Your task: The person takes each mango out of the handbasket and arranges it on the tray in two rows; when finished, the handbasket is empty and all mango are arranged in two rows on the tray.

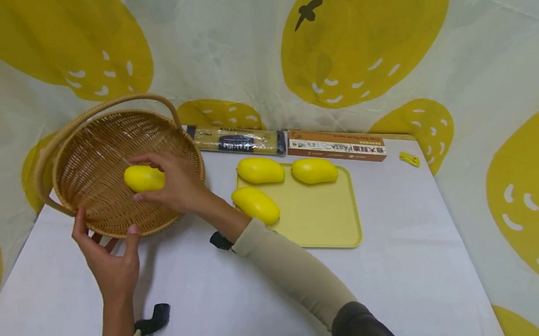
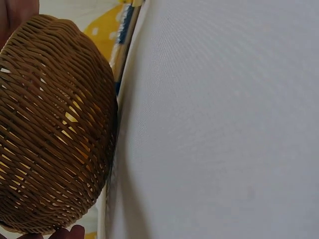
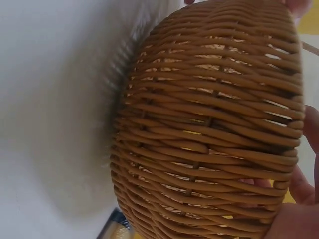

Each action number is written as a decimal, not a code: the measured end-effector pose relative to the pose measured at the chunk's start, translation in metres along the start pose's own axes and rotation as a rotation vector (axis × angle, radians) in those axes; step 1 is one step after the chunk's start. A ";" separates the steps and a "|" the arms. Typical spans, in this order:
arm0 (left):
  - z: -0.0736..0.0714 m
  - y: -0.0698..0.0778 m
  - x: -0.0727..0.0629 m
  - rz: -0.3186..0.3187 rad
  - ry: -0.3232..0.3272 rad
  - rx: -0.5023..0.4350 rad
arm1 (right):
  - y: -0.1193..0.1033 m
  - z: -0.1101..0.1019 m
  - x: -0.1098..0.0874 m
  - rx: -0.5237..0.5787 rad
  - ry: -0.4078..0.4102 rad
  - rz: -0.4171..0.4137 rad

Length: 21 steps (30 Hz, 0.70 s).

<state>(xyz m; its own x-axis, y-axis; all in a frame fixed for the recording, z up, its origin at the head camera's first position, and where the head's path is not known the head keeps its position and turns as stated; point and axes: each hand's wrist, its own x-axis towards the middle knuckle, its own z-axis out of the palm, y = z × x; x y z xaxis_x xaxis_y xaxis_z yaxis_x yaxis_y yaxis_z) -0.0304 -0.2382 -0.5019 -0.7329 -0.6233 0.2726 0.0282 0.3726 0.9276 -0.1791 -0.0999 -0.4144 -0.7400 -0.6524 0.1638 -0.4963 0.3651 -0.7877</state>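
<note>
A brown wicker basket (image 1: 98, 154) with an arched handle stands at the left of the table. My left hand (image 1: 112, 266) grips its near rim, thumb and fingers spread along the edge. Over the basket's opening, my right hand (image 1: 178, 183) holds a yellow mango (image 1: 143, 178) between thumb and fingers. The woven side of the basket (image 2: 55, 124) fills the left of the left wrist view, and in the right wrist view its wall (image 3: 209, 124) hides most of the right hand.
Right of the basket is a yellow tray (image 1: 319, 212) bearing a mango (image 1: 261, 170), another mango (image 1: 315, 170) and a third mango (image 1: 256, 205). Behind lie a pasta packet (image 1: 236, 140) and a pasta box (image 1: 337, 145). A small yellow item (image 1: 409, 159) lies at the right.
</note>
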 end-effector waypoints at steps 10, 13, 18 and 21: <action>0.005 0.035 -0.005 0.027 0.003 -0.025 | 0.008 0.004 0.015 -0.130 -0.092 0.104; 0.007 0.042 -0.008 0.022 -0.002 -0.036 | 0.012 0.008 0.018 -0.158 -0.122 0.120; 0.007 0.045 -0.011 0.022 -0.006 -0.032 | 0.015 0.013 0.022 -0.213 -0.160 0.144; 0.006 0.044 -0.012 0.023 -0.006 -0.028 | 0.015 0.014 0.025 -0.242 -0.171 0.144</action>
<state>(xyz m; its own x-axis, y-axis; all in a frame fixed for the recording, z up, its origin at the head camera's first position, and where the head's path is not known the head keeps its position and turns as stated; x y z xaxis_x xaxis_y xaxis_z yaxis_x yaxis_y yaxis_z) -0.0243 -0.2101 -0.4660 -0.7357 -0.6109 0.2926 0.0638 0.3675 0.9278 -0.1989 -0.1205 -0.4304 -0.7336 -0.6771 -0.0578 -0.5004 0.5959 -0.6281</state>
